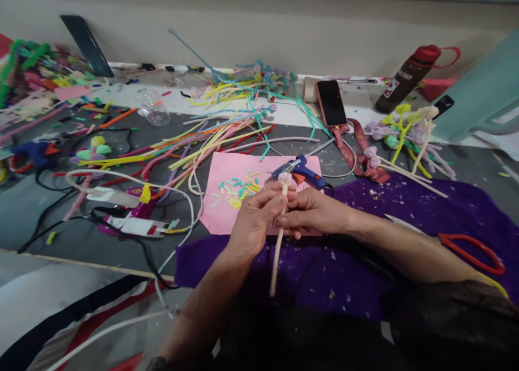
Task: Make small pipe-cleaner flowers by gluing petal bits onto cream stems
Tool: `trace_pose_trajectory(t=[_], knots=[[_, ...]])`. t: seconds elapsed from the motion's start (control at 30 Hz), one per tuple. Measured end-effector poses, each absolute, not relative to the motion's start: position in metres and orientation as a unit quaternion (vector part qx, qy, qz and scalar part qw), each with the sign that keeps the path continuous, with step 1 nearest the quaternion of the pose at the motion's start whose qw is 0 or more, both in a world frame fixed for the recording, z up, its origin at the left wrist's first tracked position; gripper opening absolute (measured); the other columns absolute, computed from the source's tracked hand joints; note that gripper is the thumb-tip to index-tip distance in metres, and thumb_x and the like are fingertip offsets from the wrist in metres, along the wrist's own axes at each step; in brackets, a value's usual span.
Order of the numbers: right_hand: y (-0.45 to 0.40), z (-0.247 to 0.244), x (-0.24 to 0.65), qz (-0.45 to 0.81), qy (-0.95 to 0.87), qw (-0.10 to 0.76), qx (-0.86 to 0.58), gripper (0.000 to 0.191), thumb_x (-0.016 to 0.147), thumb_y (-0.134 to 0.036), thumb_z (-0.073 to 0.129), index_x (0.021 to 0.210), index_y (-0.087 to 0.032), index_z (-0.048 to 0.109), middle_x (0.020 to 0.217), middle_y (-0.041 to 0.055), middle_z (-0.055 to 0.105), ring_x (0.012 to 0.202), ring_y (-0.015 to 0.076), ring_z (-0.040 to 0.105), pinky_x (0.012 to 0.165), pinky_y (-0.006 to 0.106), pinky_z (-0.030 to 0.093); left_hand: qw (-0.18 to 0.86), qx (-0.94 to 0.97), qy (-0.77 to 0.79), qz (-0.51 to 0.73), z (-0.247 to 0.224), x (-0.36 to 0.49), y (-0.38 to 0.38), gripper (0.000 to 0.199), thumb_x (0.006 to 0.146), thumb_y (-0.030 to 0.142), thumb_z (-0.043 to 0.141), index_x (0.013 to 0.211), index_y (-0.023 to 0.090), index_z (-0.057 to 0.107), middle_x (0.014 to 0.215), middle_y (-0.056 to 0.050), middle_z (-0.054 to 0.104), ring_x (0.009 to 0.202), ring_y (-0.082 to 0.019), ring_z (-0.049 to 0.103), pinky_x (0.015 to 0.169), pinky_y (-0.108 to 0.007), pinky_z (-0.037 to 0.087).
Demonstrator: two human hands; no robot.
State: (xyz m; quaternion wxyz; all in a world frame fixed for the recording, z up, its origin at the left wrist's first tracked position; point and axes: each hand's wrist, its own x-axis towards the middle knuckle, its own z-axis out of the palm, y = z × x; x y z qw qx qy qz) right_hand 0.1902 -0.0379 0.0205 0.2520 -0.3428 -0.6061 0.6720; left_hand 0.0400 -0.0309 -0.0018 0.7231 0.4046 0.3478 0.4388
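Note:
Both my hands meet around a pale cream pipe cleaner stem (277,260) topped with a small light pink flower (284,179). My left hand (256,217) pinches the stem just below the flower. From the right, my right hand (310,211) has its fingers closed on the same stem, a little lower. The stem's free end hangs down over the dark purple cloth. Under and behind the hands lies a pink sheet (219,171) with small yellow, green and white cut pieces (241,190). A blue glue gun (298,168) rests just beyond the flower.
Coloured pipe cleaners (211,138) spread across the grey table. Red-handled scissors (472,249) lie on the purple cloth (446,203). A phone (331,103), a dark bottle (407,79) and a flower bunch (401,136) stand or lie behind. Cables and power strips (130,225) are at left.

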Motion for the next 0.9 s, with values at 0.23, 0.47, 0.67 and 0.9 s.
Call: trace_pose_trajectory(t=[0.23, 0.47, 0.67, 0.9], knots=[[-0.032, 0.027, 0.201, 0.527, -0.731, 0.223, -0.372, 0.02, 0.083, -0.026, 0.054, 0.073, -0.011, 0.063, 0.06, -0.0015, 0.056, 0.054, 0.0087, 0.051, 0.053, 0.021, 0.04, 0.701, 0.405, 0.364, 0.461, 0.0, 0.037, -0.026, 0.005, 0.063, 0.019, 0.072, 0.065, 0.016, 0.068, 0.073, 0.0, 0.065, 0.065, -0.011, 0.058, 0.059, -0.022, 0.047], [-0.017, 0.058, 0.25, 0.321, -0.783, 0.247, -0.472, 0.02, 0.084, -0.028, 0.054, 0.088, -0.013, 0.067, 0.076, 0.003, 0.066, 0.066, 0.0116, 0.057, 0.058, 0.022, 0.04, 0.694, 0.395, 0.418, 0.433, 0.007, 0.034, -0.024, 0.009, 0.07, 0.023, 0.066, 0.066, 0.015, 0.064, 0.065, -0.001, 0.066, 0.057, -0.009, 0.058, 0.053, -0.018, 0.044], [-0.006, 0.047, 0.26, 0.171, -0.849, 0.034, -0.499, 0.019, 0.083, -0.025, 0.053, 0.081, -0.016, 0.07, 0.073, 0.0055, 0.068, 0.064, 0.0136, 0.057, 0.056, 0.025, 0.034, 0.722, 0.372, 0.406, 0.419, 0.008, 0.033, -0.021, 0.01, 0.07, 0.023, 0.066, 0.067, 0.015, 0.059, 0.057, 0.003, 0.059, 0.044, -0.006, 0.052, 0.043, -0.016, 0.04], [-0.006, 0.035, 0.247, 0.127, -0.846, -0.026, -0.517, 0.019, 0.082, -0.028, 0.055, 0.079, -0.018, 0.071, 0.074, 0.0076, 0.069, 0.067, 0.0174, 0.058, 0.054, 0.028, 0.029, 0.731, 0.372, 0.379, 0.429, 0.009, 0.033, -0.019, 0.013, 0.07, 0.024, 0.065, 0.067, 0.015, 0.057, 0.057, 0.003, 0.055, 0.036, -0.004, 0.044, 0.032, -0.015, 0.03]])
